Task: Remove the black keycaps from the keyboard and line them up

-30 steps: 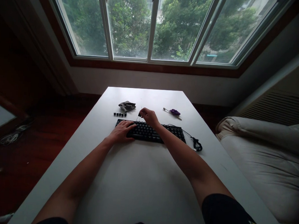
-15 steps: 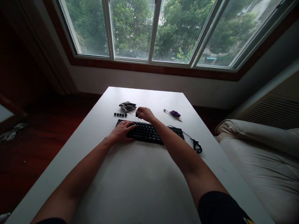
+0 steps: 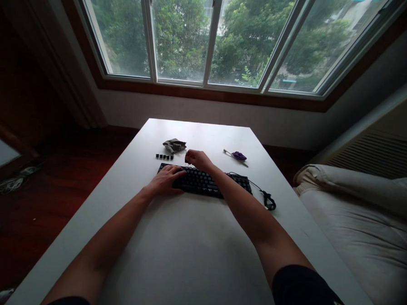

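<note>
The black keyboard [image 3: 202, 181] lies across the white table. My left hand [image 3: 166, 179] holds its left end, fingers over the keys towards the far edge and the thumb along the near edge. Above the keyboard's back edge, my right hand [image 3: 197, 158] is closed on a keycap puller [image 3: 187, 160], a small dark handle with thin wires pointing down at the upper row. Whether a key sits in the wires is too small to tell. Several loose black keycaps [image 3: 164, 157] stand in a row behind the keyboard's left end.
A crumpled grey cloth [image 3: 174, 145] lies behind the keycaps. To the right back are a thin brush-like stick [image 3: 228, 152] and a purple bundle [image 3: 239, 155]. The keyboard's coiled cable [image 3: 269, 201] rests at the right. A pale sofa [image 3: 353, 215] flanks the table [image 3: 191, 252].
My right hand with the keycap puller has dipped slightly towards the keyboard. My left hand stays in place on the keyboard. The whole view has shifted a little.
</note>
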Demonstrator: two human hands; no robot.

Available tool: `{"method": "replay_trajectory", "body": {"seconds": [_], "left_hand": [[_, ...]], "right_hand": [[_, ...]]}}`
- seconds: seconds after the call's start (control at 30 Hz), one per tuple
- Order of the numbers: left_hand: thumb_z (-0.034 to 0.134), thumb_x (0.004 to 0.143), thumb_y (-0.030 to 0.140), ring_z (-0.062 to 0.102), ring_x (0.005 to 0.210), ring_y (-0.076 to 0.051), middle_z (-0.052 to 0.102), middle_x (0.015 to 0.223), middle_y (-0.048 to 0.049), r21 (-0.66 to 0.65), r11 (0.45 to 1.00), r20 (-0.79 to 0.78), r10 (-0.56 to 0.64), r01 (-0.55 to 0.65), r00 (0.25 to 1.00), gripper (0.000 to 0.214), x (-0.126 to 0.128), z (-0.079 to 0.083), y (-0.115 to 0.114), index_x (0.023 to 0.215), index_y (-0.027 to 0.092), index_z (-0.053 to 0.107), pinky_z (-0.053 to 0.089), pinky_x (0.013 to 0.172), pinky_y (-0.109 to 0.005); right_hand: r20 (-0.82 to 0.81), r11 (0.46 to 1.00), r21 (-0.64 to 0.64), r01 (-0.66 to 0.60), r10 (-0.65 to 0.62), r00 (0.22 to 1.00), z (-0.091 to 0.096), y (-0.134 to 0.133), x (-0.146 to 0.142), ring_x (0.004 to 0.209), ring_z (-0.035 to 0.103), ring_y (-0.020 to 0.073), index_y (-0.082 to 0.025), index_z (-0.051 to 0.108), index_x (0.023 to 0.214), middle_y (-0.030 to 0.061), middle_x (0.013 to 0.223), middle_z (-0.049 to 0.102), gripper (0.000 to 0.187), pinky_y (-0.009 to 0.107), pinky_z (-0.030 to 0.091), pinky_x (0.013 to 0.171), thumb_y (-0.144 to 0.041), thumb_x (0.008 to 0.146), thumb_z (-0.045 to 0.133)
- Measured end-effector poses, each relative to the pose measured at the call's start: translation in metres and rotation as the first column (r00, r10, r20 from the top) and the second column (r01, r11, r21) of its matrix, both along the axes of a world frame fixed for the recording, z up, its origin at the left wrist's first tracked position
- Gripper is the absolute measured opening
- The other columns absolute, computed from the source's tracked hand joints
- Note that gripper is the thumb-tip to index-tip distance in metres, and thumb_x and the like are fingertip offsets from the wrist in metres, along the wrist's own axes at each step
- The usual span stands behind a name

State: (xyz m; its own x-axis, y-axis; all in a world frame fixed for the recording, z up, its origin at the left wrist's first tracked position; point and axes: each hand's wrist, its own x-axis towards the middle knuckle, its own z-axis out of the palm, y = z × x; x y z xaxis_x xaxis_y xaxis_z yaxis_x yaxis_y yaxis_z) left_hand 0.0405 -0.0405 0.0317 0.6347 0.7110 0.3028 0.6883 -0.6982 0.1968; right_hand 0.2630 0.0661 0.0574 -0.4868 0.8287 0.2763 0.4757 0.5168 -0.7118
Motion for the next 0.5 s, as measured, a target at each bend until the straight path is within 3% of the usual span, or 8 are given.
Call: {"method": "replay_trajectory", "body": {"seconds": [0.1, 0.2, 0.3, 0.5], "left_hand": [[0.08, 0.075, 0.055, 0.042, 0.137, -0.039, 0.049, 0.151, -0.0136, 0.011, 1.0, -0.009, 0.001, -0.001, 1.0, 0.084, 0.0, -0.001, 0.0, 0.149, 0.027, 0.052, 0.03, 0.118, -0.056], [0.079, 0.076, 0.056, 0.042, 0.137, -0.038, 0.049, 0.151, -0.0138, 0.016, 1.0, -0.011, 0.001, 0.0, 1.0, 0.084, 0.0, -0.002, 0.0, 0.149, 0.027, 0.052, 0.03, 0.119, -0.055], [0.079, 0.076, 0.055, 0.041, 0.138, -0.038, 0.048, 0.151, -0.0134, 0.01, 1.0, -0.007, 0.001, -0.001, 1.0, 0.083, 0.0, -0.001, 0.0, 0.149, 0.027, 0.052, 0.031, 0.118, -0.055], [0.081, 0.073, 0.053, 0.043, 0.136, -0.038, 0.049, 0.151, -0.0123, -0.008, 1.0, -0.004, 0.007, -0.007, 1.0, 0.084, 0.0, 0.002, 0.0, 0.149, 0.029, 0.052, 0.031, 0.118, -0.055]], "right_hand": [[0.072, 0.981, 0.191, -0.028, 0.015, 0.997, 0.001, -0.018, 0.001, 0.071, 0.066, 0.0133, -0.021, 0.071, 0.09, 0.0007, 0.083, 0.075, 0.006, 0.023, 0.049, 0.069, -0.025, 0.09, 0.066], [0.056, 0.975, 0.219, -0.031, 0.019, 0.998, -0.001, -0.025, 0.006, 0.076, 0.067, 0.0142, -0.022, 0.071, 0.093, 0.0017, 0.088, 0.075, 0.01, 0.024, 0.049, 0.072, -0.025, 0.092, 0.062], [-0.011, 0.985, 0.169, -0.027, 0.029, 1.0, -0.006, -0.022, 0.012, 0.077, 0.068, 0.0148, -0.022, 0.071, 0.093, 0.0017, 0.088, 0.076, 0.011, 0.025, 0.05, 0.073, -0.027, 0.092, 0.062], [-0.231, 0.997, -0.055, -0.05, 0.036, 0.972, -0.02, -0.015, 0.026, 0.07, 0.071, 0.0152, -0.02, 0.066, 0.096, 0.0021, 0.084, 0.074, 0.019, 0.025, 0.056, 0.065, -0.038, 0.093, 0.06]]}}
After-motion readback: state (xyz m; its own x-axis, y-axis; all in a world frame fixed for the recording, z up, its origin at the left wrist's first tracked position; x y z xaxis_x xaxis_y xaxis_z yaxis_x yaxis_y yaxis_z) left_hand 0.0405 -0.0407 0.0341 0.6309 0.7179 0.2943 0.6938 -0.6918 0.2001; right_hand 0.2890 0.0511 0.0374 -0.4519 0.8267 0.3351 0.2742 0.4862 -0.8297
